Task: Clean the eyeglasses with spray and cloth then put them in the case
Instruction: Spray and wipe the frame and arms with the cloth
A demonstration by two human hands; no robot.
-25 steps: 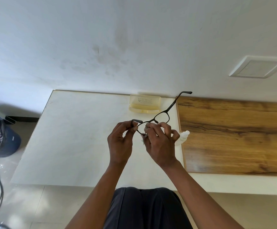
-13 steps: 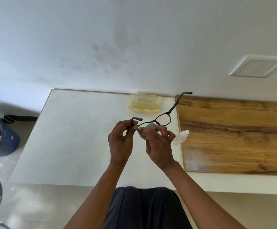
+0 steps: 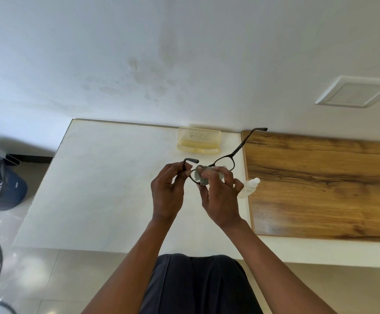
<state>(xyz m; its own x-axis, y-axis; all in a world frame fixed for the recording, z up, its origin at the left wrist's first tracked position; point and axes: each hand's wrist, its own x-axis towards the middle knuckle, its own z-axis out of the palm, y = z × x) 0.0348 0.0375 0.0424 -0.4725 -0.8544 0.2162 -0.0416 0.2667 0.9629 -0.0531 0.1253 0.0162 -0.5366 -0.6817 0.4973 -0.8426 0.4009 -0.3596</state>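
- I am holding the eyeglasses (image 3: 224,160) up above the white table (image 3: 107,189), their long axis running from my left hand (image 3: 168,189) up and to the right.
- My left hand is pinching the frame at its left end, by the temple.
- My right hand (image 3: 218,196) is pinching the grey cloth (image 3: 201,175) over the near lens.
- The far lens is lying beyond my right hand, so that hand is nearer to it.
- The open case (image 3: 199,139) is lying by the wall behind the glasses, with nothing between; the spray bottle (image 3: 249,188) is lying just right of my right hand.
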